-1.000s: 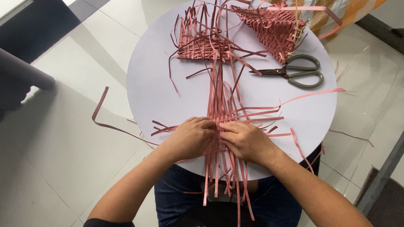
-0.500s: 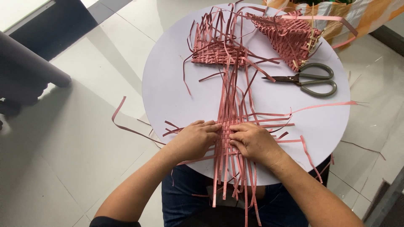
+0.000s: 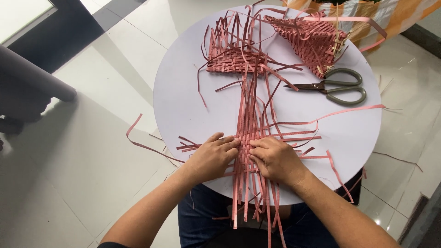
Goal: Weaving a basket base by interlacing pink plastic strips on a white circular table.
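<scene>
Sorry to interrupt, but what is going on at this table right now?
A person is weaving pink strips on a round white table. The left hand and right hand press on the crossing strips at the near edge. A flat woven piece, a woven cone and scissors lie farther back.

A flat weave of pink strips (image 3: 248, 151) lies on the near part of the round white bench (image 3: 183, 101), its long lengthwise strips running side by side from the far middle of the top down over the near edge, where their loose ends hang free. Crosswise strips pass through them in a small woven patch, their ends fanning out left and right, one long one curving off toward the right rim. The patch lies flat, partly covered by the hands.
</scene>
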